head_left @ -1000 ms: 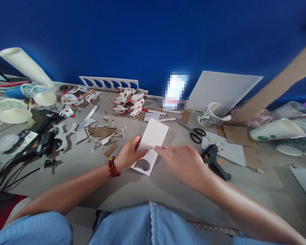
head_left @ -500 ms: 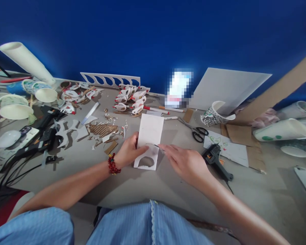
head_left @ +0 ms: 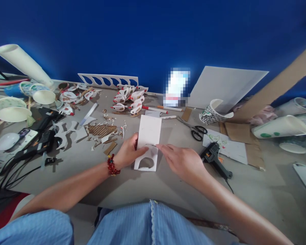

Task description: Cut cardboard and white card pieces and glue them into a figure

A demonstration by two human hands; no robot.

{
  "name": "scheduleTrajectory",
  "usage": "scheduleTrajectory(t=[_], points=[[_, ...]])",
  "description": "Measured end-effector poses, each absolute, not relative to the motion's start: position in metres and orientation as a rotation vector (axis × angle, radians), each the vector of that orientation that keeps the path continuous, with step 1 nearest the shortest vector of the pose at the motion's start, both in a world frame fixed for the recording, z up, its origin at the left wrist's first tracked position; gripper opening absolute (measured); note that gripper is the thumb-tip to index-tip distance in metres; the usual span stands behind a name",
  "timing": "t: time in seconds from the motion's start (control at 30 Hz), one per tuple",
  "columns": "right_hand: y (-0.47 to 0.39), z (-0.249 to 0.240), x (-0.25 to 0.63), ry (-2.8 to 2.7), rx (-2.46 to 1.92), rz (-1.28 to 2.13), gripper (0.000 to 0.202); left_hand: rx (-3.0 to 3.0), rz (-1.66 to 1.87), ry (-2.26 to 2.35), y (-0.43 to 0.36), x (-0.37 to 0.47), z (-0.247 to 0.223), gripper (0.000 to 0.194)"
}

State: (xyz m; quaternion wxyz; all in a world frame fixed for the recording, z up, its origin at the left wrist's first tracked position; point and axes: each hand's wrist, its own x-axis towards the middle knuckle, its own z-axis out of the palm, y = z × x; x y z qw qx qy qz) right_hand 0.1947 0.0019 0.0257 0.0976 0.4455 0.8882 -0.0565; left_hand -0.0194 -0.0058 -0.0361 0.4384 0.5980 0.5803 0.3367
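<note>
A white card or foam board strip [head_left: 150, 129] stands out in the middle, with an oval hole cut near its lower end. My left hand [head_left: 129, 151] grips its left edge, thumb lying across the top face and fingers behind. From the right, my right hand [head_left: 180, 160] has its fingers pressed together on a thin dark blade [head_left: 152, 145], mostly hidden by the fingers. The blade's tip lies on the board above the hole, near my left thumb. Several small white bird shapes with red beaks [head_left: 130, 98] stand in rows behind the board.
Cardboard scraps [head_left: 102, 130] and white shavings lie left of the board. Scissors [head_left: 197, 131] and a black glue gun [head_left: 215, 160] lie on the right, near a patterned paper cup [head_left: 209, 114]. Cables and a power strip [head_left: 15, 146] crowd the left. A blue wall [head_left: 142, 37] rises behind.
My right hand and the blade have shifted slightly left across the board. The board has turned a little, and my left hand keeps its grip.
</note>
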Motion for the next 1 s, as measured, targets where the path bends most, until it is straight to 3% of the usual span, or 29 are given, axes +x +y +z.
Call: scheduleTrajectory(t=[0.3,0.73,1.0], points=[[0.0,0.035,0.185,2.585,1.216,-0.041,0.036,1.555,0.846,1.506,-0.01,-0.017,-0.041,0.027],[0.005,0.039,0.172,2.606,1.133,-0.027,0.024,1.564,0.9,1.454,-0.009,-0.02,-0.044,0.03],[0.0,0.051,0.165,2.579,1.108,0.066,0.032,1.446,0.842,1.308,-0.005,-0.018,-0.027,0.025]])
